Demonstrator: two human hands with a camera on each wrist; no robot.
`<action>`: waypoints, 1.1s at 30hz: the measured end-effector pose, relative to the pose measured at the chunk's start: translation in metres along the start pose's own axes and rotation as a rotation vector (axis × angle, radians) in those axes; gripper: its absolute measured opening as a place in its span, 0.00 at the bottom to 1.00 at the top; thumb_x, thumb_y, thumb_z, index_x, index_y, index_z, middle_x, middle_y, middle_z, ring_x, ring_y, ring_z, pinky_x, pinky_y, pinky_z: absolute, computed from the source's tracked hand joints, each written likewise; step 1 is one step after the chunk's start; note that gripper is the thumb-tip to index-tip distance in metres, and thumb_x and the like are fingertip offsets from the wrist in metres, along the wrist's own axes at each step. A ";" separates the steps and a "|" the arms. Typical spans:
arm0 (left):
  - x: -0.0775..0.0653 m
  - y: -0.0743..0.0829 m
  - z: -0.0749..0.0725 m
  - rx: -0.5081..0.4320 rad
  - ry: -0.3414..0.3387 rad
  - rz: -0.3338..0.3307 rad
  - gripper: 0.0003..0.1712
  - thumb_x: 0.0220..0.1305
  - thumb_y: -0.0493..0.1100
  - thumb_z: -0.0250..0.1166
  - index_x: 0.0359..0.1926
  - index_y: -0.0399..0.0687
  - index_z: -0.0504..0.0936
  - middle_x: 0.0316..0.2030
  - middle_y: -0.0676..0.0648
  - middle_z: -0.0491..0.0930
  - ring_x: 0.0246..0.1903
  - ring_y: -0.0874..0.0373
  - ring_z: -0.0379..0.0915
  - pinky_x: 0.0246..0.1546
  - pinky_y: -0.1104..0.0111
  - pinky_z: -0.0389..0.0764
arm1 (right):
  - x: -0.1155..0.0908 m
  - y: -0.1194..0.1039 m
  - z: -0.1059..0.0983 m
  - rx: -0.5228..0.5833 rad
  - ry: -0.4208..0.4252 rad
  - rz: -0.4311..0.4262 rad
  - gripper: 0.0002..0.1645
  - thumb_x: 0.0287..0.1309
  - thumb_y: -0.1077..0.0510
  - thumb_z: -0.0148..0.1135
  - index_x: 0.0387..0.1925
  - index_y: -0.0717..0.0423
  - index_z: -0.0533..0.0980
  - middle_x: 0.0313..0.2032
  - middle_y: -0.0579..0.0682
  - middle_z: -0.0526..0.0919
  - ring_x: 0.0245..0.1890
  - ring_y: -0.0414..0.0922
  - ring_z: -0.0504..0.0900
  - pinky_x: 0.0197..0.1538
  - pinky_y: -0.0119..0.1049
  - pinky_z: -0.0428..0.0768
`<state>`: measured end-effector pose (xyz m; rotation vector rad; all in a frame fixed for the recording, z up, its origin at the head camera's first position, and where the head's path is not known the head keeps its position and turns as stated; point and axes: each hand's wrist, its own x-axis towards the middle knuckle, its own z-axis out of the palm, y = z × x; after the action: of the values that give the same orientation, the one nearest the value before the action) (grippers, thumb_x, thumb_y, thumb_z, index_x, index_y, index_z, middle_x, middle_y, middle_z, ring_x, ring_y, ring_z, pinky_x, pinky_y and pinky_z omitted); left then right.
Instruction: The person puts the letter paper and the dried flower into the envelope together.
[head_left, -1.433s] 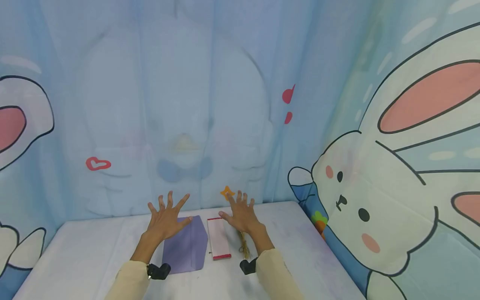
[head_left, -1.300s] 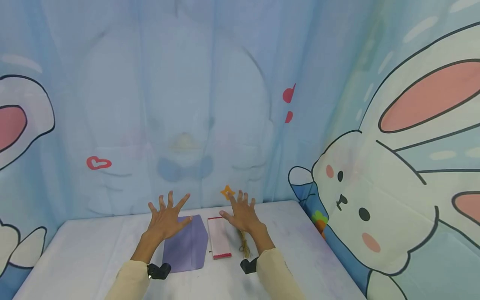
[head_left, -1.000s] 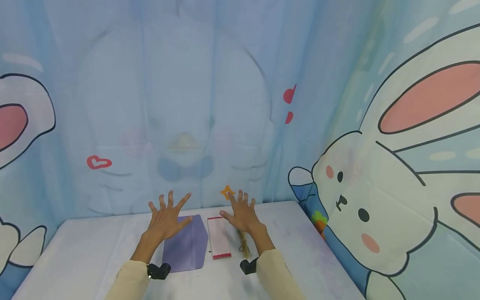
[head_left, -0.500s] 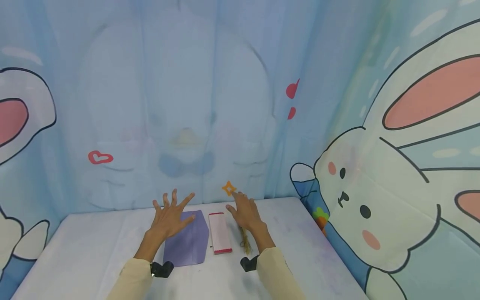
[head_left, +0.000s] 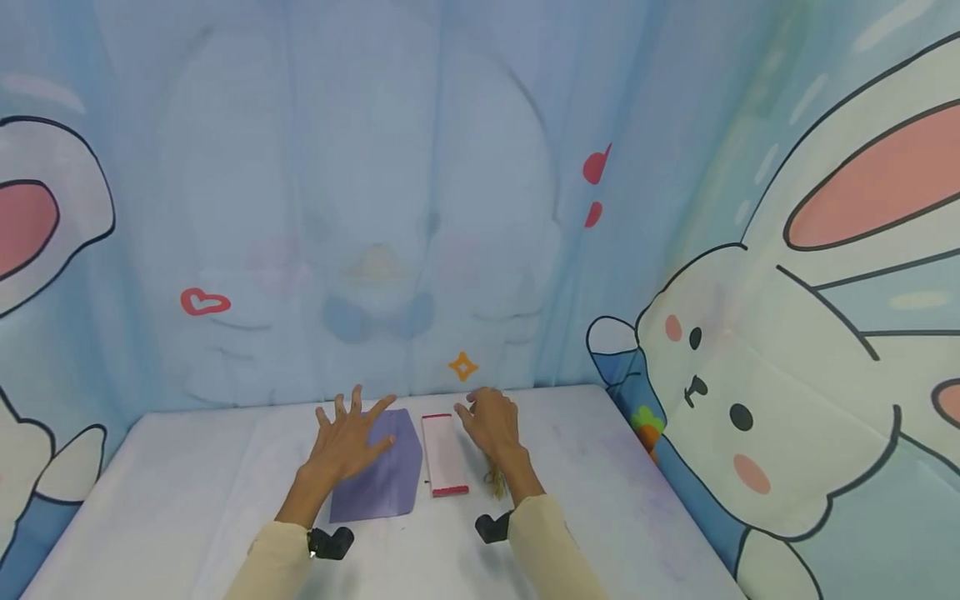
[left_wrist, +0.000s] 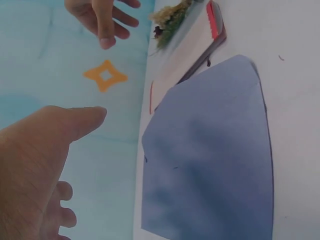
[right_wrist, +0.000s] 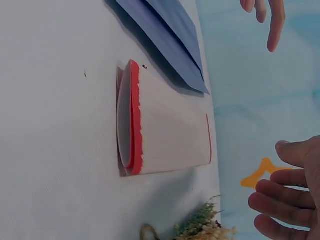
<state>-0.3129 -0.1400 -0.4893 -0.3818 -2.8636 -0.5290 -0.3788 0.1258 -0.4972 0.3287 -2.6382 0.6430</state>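
My left hand [head_left: 345, 442] hovers over the left part of a purple envelope [head_left: 393, 479], its fingers spread and nothing in them. The envelope lies flat, and the left wrist view shows its pointed end turned toward a folded pinkish-white card [right_wrist: 170, 125] with red edges. That card lies just right of the envelope. Above the table, right of the card, my right hand [head_left: 491, 425] is raised with loosely bent fingers, holding nothing. Its wrist partly covers a small bunch of dried flowers [head_left: 495, 481] tied with twine, seen better in the right wrist view [right_wrist: 202, 225].
Everything lies on a white-covered table [head_left: 600, 500]. A light blue curtain [head_left: 360, 167] printed with cartoon figures hangs behind its far edge, and a printed rabbit [head_left: 720, 400] fills the right side. Both wrists carry black straps with small mounts [head_left: 330, 543].
The right hand's fingers have bent downward from a spread pose. The left hand stays spread over the envelope. The head view has tilted slightly, so the table sits higher in it.
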 end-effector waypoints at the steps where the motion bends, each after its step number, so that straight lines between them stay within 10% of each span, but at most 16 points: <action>1: -0.001 0.001 0.001 0.000 0.000 -0.002 0.40 0.75 0.58 0.67 0.82 0.59 0.69 0.81 0.21 0.57 0.76 0.11 0.55 0.67 0.14 0.53 | -0.001 0.000 0.002 0.016 -0.007 0.006 0.21 0.68 0.48 0.74 0.48 0.63 0.90 0.34 0.53 0.93 0.31 0.47 0.87 0.40 0.45 0.84; 33: -0.054 -0.011 0.048 -0.103 -0.019 -0.101 0.30 0.75 0.50 0.68 0.75 0.54 0.76 0.77 0.18 0.62 0.73 0.08 0.57 0.66 0.15 0.58 | -0.040 -0.022 0.044 0.119 -0.171 0.186 0.18 0.62 0.53 0.79 0.36 0.64 0.82 0.31 0.55 0.85 0.30 0.47 0.80 0.41 0.46 0.84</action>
<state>-0.2722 -0.1435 -0.5504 -0.2609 -2.8933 -0.6961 -0.3509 0.0910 -0.5414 0.1808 -2.8227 0.8702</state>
